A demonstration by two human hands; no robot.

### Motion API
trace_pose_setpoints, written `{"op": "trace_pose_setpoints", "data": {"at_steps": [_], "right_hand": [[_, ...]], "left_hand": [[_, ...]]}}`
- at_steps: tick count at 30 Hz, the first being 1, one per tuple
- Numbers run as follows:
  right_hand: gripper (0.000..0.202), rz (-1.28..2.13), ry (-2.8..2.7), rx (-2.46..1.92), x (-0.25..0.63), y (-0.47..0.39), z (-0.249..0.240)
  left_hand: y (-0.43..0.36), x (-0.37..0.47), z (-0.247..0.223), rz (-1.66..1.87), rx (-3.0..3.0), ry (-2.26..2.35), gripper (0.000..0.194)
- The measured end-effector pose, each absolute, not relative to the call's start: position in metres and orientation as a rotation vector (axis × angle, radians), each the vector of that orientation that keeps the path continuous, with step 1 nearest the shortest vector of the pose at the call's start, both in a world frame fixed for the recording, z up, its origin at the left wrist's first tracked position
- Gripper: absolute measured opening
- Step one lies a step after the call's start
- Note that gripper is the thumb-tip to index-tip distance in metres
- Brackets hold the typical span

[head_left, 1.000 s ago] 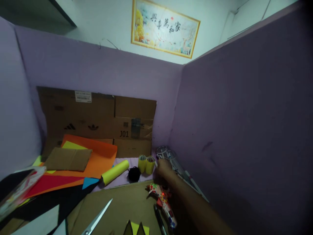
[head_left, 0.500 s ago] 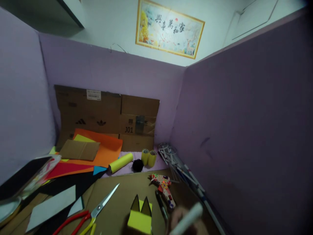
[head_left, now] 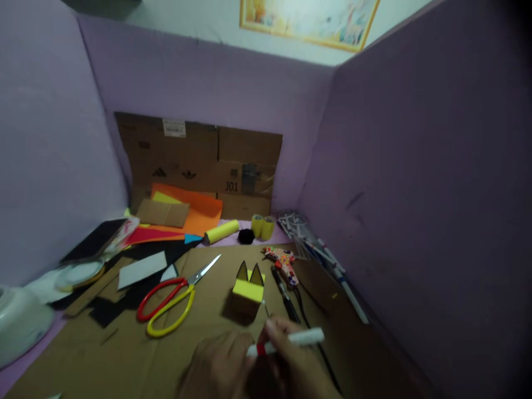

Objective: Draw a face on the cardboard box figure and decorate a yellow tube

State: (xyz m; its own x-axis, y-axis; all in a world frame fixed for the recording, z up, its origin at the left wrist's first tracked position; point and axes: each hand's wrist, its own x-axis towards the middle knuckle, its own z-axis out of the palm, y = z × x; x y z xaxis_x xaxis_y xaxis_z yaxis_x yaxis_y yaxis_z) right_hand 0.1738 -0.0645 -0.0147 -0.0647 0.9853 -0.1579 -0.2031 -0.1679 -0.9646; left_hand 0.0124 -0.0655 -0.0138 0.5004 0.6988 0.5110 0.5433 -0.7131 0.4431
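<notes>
From the head camera, both hands are low at the front, close together: the right hand (head_left: 293,354) has its fingers pinching a white marker (head_left: 308,337), slanted above the cardboard, its red band near the left hand (head_left: 220,360). Those left fingers are curled at the marker's other end; whether they grip it, I can't tell. Just beyond sits the yellow box (head_left: 248,292) with two pointed ears, the open scissors (head_left: 183,296) to its left, and to its right a black pen (head_left: 286,293) and the glue gun (head_left: 283,263).
</notes>
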Motion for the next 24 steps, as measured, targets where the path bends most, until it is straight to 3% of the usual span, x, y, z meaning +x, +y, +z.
{"op": "trace_pose_setpoints", "data": {"at_steps": [6,11,17,24], "right_hand": [[0.049,1.588,-0.888,-1.100,0.177,-0.056,0.010],[0.050,1.487,-0.688,-1.033,0.221,-0.039,0.036],[0.040,1.687,-0.497,-0.846,0.229,-0.030,0.040],[0.044,1.713,-0.433,-0.842,0.225,-0.022,0.030]], "left_hand": [[-0.056,0.005,0.002,1.034,2.832,0.970,0.025],[-0.033,-0.017,-0.001,1.079,2.775,1.338,0.031],[-0.016,-0.015,-0.009,0.758,2.671,1.591,0.020],[-0.007,-0.023,-0.015,0.616,2.591,1.823,0.021]]}}
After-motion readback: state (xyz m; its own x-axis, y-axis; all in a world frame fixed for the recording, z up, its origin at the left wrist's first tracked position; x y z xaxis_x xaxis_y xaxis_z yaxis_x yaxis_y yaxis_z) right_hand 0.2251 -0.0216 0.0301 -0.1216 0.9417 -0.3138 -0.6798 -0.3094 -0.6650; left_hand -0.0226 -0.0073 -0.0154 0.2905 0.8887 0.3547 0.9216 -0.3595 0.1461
